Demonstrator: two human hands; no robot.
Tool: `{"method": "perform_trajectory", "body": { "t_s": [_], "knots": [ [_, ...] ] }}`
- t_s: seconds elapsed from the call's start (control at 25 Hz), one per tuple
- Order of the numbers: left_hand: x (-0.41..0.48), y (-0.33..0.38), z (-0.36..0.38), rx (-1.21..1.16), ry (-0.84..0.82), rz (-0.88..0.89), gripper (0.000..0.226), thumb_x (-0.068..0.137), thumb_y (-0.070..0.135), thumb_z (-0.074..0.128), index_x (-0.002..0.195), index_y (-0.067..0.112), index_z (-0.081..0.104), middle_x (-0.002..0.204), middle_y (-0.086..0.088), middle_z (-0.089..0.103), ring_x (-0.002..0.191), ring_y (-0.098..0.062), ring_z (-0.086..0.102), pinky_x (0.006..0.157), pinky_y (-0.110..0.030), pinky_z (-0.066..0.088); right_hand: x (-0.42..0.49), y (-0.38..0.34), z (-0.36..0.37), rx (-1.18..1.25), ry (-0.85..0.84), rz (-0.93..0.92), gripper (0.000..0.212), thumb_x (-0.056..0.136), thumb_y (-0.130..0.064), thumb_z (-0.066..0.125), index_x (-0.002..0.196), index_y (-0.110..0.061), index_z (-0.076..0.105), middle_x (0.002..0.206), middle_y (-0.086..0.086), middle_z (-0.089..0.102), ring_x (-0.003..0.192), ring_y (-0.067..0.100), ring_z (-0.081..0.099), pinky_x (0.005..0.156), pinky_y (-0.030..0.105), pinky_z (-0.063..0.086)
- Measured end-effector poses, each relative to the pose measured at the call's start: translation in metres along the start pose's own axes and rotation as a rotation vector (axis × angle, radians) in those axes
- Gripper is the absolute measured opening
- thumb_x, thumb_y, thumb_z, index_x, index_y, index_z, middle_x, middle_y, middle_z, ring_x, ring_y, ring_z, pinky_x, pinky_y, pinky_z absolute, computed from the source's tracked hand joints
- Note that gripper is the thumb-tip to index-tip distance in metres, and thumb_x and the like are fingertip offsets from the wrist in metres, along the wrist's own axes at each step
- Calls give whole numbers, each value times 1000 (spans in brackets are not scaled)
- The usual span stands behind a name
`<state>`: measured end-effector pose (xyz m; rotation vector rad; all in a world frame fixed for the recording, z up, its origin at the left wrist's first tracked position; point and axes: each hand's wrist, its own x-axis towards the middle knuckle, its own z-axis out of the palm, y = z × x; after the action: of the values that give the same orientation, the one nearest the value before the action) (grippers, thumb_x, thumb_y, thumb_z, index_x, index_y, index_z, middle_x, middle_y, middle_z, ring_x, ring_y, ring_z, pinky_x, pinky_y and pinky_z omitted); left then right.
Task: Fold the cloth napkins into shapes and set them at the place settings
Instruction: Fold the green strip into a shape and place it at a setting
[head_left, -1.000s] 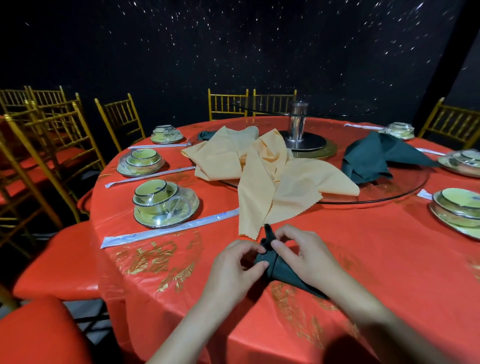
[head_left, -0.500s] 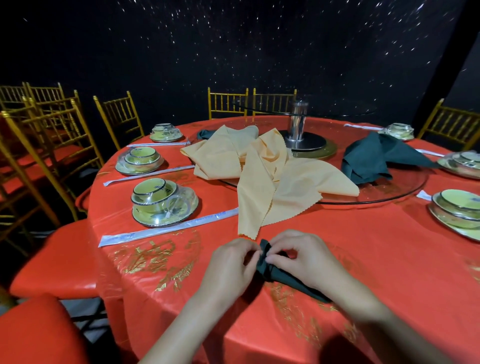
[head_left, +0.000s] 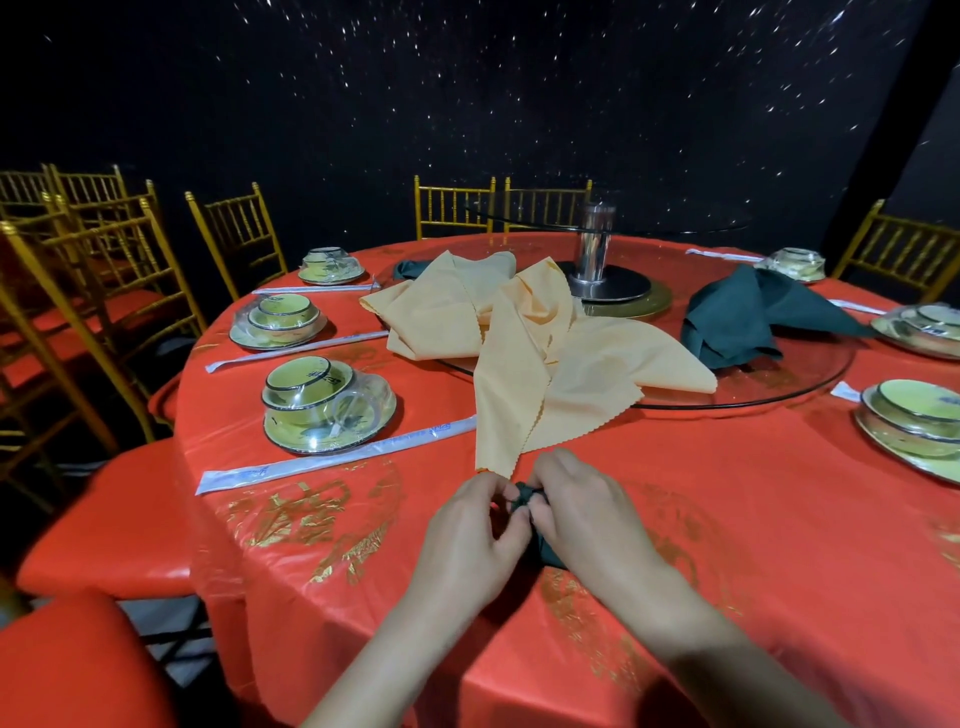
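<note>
A small dark green napkin (head_left: 525, 498) lies bunched on the red tablecloth near the front edge, mostly hidden under my hands. My left hand (head_left: 467, 535) pinches its left end and my right hand (head_left: 582, 514) presses over its right side, fingertips meeting at the top. Loose peach napkins (head_left: 524, 358) drape off the glass turntable (head_left: 779, 387) just beyond my hands. More dark green napkins (head_left: 748, 317) lie heaped on the turntable's right side.
Wrapped bowl-and-plate settings stand around the rim: one at the near left (head_left: 324, 408), others further left (head_left: 280, 322) and at the right (head_left: 914, 421). Wrapped chopsticks (head_left: 332, 460) lie beside the near setting. Gold chairs (head_left: 104, 270) ring the table.
My hands have closed in over the green napkin and its upright tip has been folded down, so less of it shows. The view has shifted slightly left.
</note>
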<state>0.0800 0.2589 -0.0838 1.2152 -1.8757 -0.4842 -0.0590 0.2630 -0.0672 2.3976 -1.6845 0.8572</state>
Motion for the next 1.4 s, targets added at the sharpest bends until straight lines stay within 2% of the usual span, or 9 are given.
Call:
{"method": "perform_trajectory", "body": {
  "t_s": [0.2,0.32,0.44,0.52,0.68,0.8,1.0,1.16,1.4],
  "knots": [
    [3,5,0,26,-23,-86,20,82,16,60,77,29,45,71,11,55,54,-9,43,54,-23,28,5,7,-21,142,-141,39,14,81,-21,60,94,-21,64,89,-7,60,84,17,60,70,34,48],
    [-4,3,3,-38,-20,-73,17,86,13,58,83,28,51,69,16,53,52,-4,48,53,-17,34,12,1,-33,39,-204,45,21,83,-28,57,103,-31,62,87,-15,51,89,11,56,67,28,41],
    [-8,2,3,-85,21,-74,21,86,9,58,91,27,49,79,16,56,69,-10,55,64,-23,40,20,-8,-30,-154,-259,11,23,86,-27,52,108,-22,57,98,-6,53,96,23,56,66,31,36],
    [-10,4,4,-83,46,-41,25,86,8,57,97,26,44,85,14,56,79,-11,54,69,-27,41,18,-16,-22,-248,-202,6,23,83,-25,59,102,-14,54,99,4,56,87,30,59,60,32,36],
    [-11,3,5,-82,36,8,29,87,6,56,101,27,43,89,13,56,81,-3,52,66,-19,37,7,-18,-16,-268,-161,-58,37,48,-18,85,73,-13,58,67,2,53,52,23,58,38,24,37],
    [-13,-2,4,-170,39,-47,38,87,4,57,103,35,43,85,16,54,78,3,52,68,-16,41,6,-13,-26,-158,-234,6,22,87,-31,59,103,-15,60,98,2,57,90,26,59,70,34,48],
    [-17,-8,5,-232,31,-88,37,89,9,56,107,39,43,89,21,53,65,-3,51,69,-38,54,14,-12,-35,-59,-272,32,21,89,-30,56,109,-24,61,108,-5,60,100,20,56,77,32,44],
    [-21,0,5,-182,48,-25,38,87,10,55,107,39,40,91,23,53,83,4,53,71,-11,40,19,-16,-25,-106,-263,65,24,84,-19,54,107,-20,54,108,0,57,98,27,56,70,33,37],
    [-16,-4,3,-117,7,11,34,82,19,51,115,25,55,105,17,59,93,9,50,80,-2,33,9,-11,-6,44,-104,129,12,81,-11,58,93,-12,60,89,3,59,81,28,58,67,34,42]
  ]
}}
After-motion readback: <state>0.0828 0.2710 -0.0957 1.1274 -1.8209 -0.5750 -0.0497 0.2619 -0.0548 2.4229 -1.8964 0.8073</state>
